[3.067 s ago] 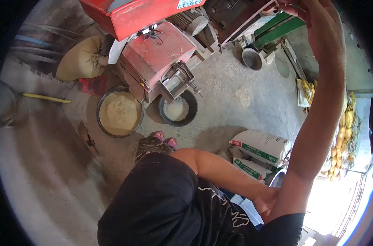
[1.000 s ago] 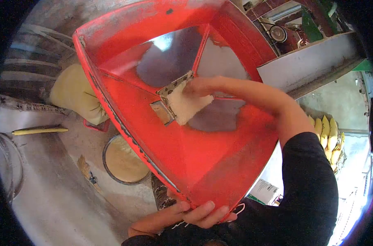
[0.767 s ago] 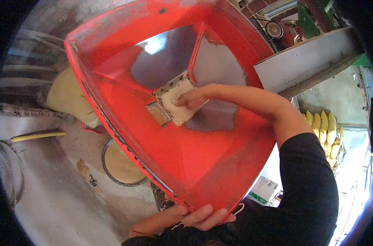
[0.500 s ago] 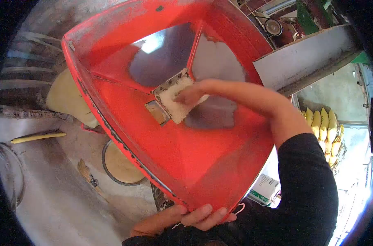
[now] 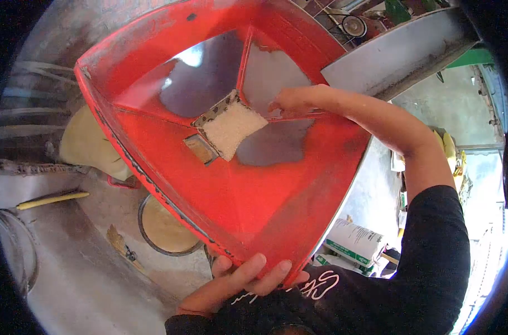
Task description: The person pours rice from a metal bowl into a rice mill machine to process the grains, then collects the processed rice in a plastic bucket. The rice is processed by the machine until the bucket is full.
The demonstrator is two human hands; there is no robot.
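I look down into a red metal hopper [image 5: 276,184] with worn, bare-metal patches on its sloped walls. A small heap of white rice [image 5: 231,127] lies at its square bottom opening. My right hand [image 5: 287,102] reaches in from the right with fingers curled, resting on the inner wall just right of the rice and not touching it. I cannot see anything in it. My left hand [image 5: 237,282] grips the hopper's near corner, fingers laid over the rim.
Below the hopper, a round basin of tan bran [image 5: 164,229] stands on the concrete floor. A tan sack [image 5: 86,145] and a yellow-handled tool [image 5: 53,200] lie at left. A grey metal beam [image 5: 399,53] crosses top right, and printed white sacks [image 5: 354,243] lie lower right.
My right hand has lifted off the rice and moved right onto the hopper wall, leaving the heap uncovered. My left hand keeps its hold on the rim, and the view has shifted slightly.
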